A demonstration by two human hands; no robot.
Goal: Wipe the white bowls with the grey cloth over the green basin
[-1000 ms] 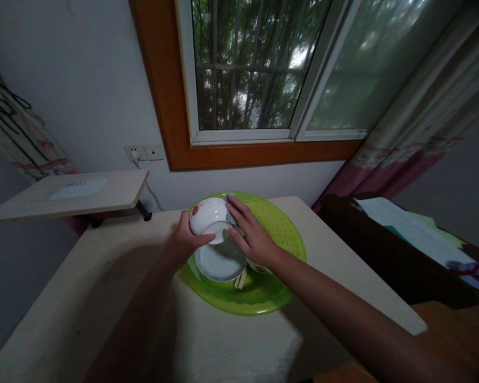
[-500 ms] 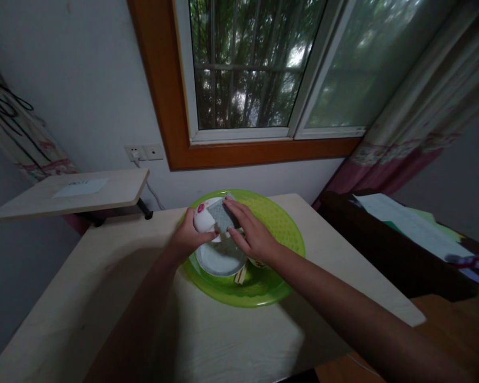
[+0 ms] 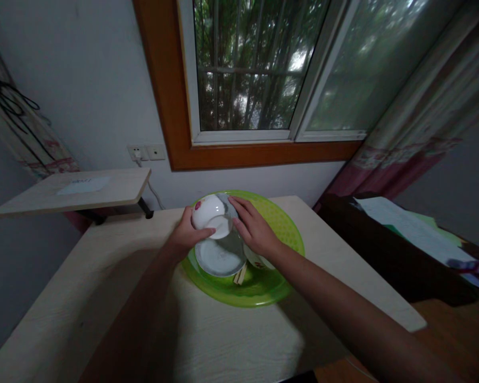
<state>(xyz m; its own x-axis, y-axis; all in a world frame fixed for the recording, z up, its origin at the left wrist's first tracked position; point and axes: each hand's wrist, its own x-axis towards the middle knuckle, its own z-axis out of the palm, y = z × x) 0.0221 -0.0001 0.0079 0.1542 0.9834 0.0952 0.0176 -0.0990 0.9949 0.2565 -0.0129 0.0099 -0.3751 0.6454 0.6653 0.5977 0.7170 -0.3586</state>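
Note:
My left hand (image 3: 184,235) is closed around the left side of a white bowl (image 3: 207,214) with a pink flower, its base turned toward me. At the bowl's right side, my right hand (image 3: 256,227) presses a grey cloth (image 3: 225,201), which is partly hidden behind the bowl and fingers. Both hands are above a green plastic basin (image 3: 251,304). Inside the basin lie a pale round dish (image 3: 219,258), a patterned bowl (image 3: 258,261) partly under my right hand, and light wooden sticks (image 3: 240,275).
The basin stands on a pale wooden table (image 3: 207,340). A small raised shelf (image 3: 120,189) with a paper label is at the left. Papers (image 3: 407,229) lie on a dark surface at the right. Behind are a wall socket (image 3: 147,152) and a window (image 3: 259,69).
The grey cloth has slid from the bowl's front to its right and far side, uncovering the white base. My right hand has shifted slightly; my left hand keeps its hold.

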